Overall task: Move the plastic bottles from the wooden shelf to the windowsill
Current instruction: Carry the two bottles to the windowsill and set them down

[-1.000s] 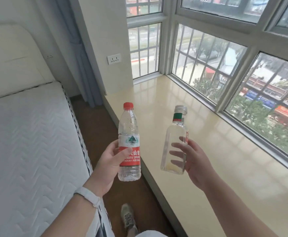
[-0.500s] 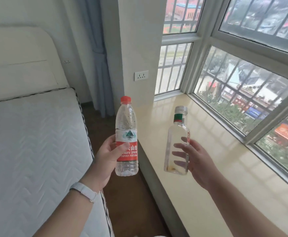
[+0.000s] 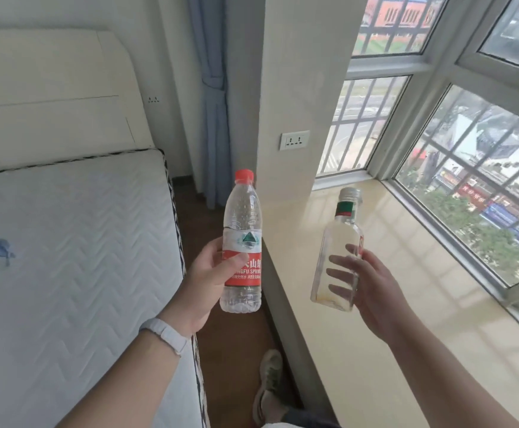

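My left hand (image 3: 208,282) grips a clear water bottle (image 3: 242,230) with a red cap and a red label, held upright over the floor strip just left of the windowsill's edge. My right hand (image 3: 372,285) grips a flat clear bottle (image 3: 340,242) with a silver cap and a green neck band, tilted a little to the right in the air above the glossy cream windowsill (image 3: 406,304). Both bottles look nearly empty. The wooden shelf is out of view.
A bare white mattress (image 3: 66,257) with a cream headboard (image 3: 51,97) fills the left. A wall pillar (image 3: 301,88) with a socket stands at the sill's far left end. Barred windows (image 3: 474,168) border the sill. My shoe (image 3: 269,387) stands on the narrow wooden floor.
The view has swung up and leftward, showing more of the pillar and headboard. Both hands still hold their bottles; the flat bottle now tilts more to the right above the sill.
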Available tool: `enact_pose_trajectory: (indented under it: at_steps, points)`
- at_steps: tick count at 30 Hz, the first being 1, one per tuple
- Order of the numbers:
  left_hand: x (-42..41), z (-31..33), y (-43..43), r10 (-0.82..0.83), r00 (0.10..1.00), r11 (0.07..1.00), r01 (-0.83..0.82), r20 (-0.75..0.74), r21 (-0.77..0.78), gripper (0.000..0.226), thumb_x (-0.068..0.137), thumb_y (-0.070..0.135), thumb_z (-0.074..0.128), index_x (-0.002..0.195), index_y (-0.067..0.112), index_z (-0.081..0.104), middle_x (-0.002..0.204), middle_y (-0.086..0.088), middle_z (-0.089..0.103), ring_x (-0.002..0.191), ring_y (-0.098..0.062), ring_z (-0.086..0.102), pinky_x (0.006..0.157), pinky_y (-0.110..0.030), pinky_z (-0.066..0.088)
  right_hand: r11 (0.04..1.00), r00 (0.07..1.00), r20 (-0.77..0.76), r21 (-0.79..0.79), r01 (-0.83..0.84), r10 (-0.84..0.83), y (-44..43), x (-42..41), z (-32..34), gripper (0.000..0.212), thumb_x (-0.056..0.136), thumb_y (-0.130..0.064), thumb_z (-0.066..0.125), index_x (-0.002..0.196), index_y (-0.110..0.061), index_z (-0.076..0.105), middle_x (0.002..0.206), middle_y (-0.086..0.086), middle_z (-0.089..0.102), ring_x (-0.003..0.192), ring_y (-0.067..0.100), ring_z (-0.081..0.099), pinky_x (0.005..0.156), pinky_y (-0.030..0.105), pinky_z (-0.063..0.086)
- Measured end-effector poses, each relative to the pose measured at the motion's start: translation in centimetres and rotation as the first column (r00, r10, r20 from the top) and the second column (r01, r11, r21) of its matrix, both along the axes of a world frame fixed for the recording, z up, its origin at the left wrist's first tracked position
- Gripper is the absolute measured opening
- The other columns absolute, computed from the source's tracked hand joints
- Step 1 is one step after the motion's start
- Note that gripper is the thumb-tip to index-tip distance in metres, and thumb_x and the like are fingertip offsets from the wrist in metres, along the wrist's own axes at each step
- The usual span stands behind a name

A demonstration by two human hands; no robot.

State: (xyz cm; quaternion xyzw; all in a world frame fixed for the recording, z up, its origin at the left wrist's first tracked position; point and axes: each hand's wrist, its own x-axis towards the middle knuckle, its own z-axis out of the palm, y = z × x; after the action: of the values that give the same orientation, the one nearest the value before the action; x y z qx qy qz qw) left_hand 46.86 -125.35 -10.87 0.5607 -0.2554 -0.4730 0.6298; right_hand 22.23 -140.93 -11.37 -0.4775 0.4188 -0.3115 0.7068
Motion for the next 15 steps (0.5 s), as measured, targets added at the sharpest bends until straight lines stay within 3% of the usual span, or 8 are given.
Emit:
enact_pose_trajectory:
  at_steps: [7,15]
  points:
    - [3.8,0.8,-9.1,-0.019,0.999,0.996,0.016,0.032,0.090,0.067,0.068,0.049,0.083,0.128,0.030,0.061,0.115,-0.002,0.074,0.104,-0.021,0.072,0.076,-0.031,0.059,0.999,1.000,0.025,0.038,0.003,-0.004,-8.0,4.0,-0.9,0.056,0.058,-0.046,0.077,0.110,-0.028,0.064,0.108,0.003,0.073,0.100,0.025,0.070,0.076,0.040,0.054]
    - [6.9,1.9,-19.2,-0.086,0.990,0.989,0.071,0.114,0.126,0.067,0.070,0.054,0.081,0.129,0.035,0.057,0.114,0.006,0.073,0.106,-0.015,0.071,0.076,-0.027,0.059,0.996,0.997,0.068,0.079,0.030,-0.035,-17.9,7.1,-1.5,0.054,0.057,-0.043,0.076,0.108,-0.027,0.066,0.110,0.006,0.073,0.098,0.025,0.071,0.073,0.039,0.054]
